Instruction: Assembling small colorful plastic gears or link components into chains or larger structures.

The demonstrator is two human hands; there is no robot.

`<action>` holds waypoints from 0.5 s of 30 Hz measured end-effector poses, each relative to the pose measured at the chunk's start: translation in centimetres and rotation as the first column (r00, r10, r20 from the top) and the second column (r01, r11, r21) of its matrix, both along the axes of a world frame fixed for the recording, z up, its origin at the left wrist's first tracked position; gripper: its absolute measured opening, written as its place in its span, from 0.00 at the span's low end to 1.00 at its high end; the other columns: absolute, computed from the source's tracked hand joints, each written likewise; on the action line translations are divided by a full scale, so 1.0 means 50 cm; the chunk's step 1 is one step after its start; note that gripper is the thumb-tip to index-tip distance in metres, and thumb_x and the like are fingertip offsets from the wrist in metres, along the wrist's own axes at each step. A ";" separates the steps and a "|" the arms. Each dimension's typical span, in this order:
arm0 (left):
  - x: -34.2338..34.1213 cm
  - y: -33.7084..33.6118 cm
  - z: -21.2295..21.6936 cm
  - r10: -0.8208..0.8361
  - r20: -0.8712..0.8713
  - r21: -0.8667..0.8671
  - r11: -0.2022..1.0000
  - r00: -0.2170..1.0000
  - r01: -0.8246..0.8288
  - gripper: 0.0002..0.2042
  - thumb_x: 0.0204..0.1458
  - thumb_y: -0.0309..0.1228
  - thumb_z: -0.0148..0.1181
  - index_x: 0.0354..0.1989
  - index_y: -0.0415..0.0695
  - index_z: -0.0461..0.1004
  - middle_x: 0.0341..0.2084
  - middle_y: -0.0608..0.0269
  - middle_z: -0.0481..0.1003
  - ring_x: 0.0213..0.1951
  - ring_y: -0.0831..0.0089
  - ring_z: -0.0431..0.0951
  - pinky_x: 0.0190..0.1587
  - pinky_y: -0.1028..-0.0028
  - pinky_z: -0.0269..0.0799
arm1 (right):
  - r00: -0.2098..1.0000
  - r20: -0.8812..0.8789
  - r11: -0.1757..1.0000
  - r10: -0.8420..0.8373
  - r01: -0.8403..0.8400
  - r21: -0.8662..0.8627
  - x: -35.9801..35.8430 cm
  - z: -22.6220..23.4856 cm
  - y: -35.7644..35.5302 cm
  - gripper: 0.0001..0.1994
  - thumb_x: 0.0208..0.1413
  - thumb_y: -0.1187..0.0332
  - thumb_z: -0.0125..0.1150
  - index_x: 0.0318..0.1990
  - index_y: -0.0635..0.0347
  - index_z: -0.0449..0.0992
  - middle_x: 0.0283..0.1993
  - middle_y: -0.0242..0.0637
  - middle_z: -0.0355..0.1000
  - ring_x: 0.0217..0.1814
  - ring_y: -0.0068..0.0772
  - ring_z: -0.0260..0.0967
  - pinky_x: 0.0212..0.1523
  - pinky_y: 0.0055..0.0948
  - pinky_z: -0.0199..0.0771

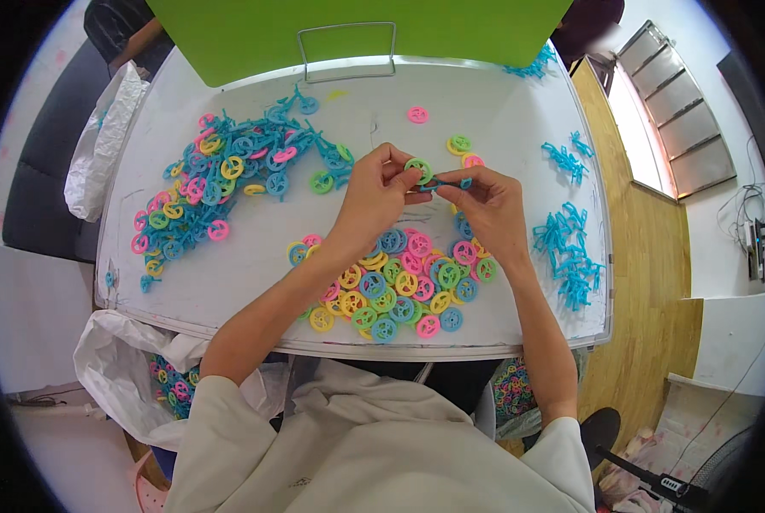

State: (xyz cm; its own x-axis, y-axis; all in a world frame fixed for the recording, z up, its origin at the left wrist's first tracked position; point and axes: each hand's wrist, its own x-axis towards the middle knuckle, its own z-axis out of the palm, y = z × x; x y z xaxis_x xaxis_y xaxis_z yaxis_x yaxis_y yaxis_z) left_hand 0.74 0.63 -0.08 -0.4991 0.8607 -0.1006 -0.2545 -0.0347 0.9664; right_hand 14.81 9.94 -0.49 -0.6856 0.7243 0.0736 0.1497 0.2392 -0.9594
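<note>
My left hand (372,195) is closed, with a small green plastic wheel (417,171) pinched between thumb and finger. Opposite it, my right hand (490,203) grips a thin blue plastic piece (465,183), which reaches toward the wheel between the two hands. Whether the two parts are joined cannot be made out. Below my hands lies a heap of pink, yellow, green and blue toy wheels (406,286). To the left spreads a big pile of blue toy bicycles with coloured wheels (220,175).
Loose blue pieces (569,248) lie along the right of the white table (262,265). A green panel with a wire handle (348,30) stands at the far edge. A white sack (121,368) of parts hangs lower left; another bag (515,389) sits lower right.
</note>
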 end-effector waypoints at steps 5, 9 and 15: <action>-0.001 -0.002 -0.006 -0.005 -0.056 -0.020 1.000 0.998 0.004 0.02 0.56 0.16 0.47 0.35 0.34 0.64 0.30 0.57 0.73 0.34 0.73 0.78 0.37 0.75 0.80 | 0.994 -0.108 0.992 0.005 0.009 0.126 -0.005 -0.003 -0.009 0.07 0.49 0.79 0.64 0.37 0.65 0.80 0.31 0.30 0.76 0.30 0.14 0.68 0.31 0.16 0.67; 0.006 -0.004 -0.003 -0.004 -0.415 0.092 0.995 0.910 0.046 0.03 0.56 0.15 0.46 0.35 0.35 0.63 0.30 0.58 0.72 0.34 0.74 0.78 0.38 0.75 0.80 | 0.994 -0.110 0.997 0.005 0.003 0.074 0.001 0.010 -0.005 0.06 0.49 0.78 0.64 0.36 0.65 0.80 0.30 0.30 0.76 0.31 0.15 0.69 0.32 0.17 0.69; -0.005 -0.005 0.002 -0.078 -0.302 0.039 0.995 0.950 0.094 0.10 0.59 0.20 0.45 0.45 0.34 0.71 0.34 0.55 0.76 0.36 0.73 0.79 0.40 0.75 0.79 | 0.997 -0.071 0.999 -0.042 0.042 -0.004 -0.005 0.007 -0.004 0.06 0.50 0.76 0.64 0.36 0.67 0.79 0.31 0.34 0.77 0.33 0.17 0.71 0.33 0.18 0.70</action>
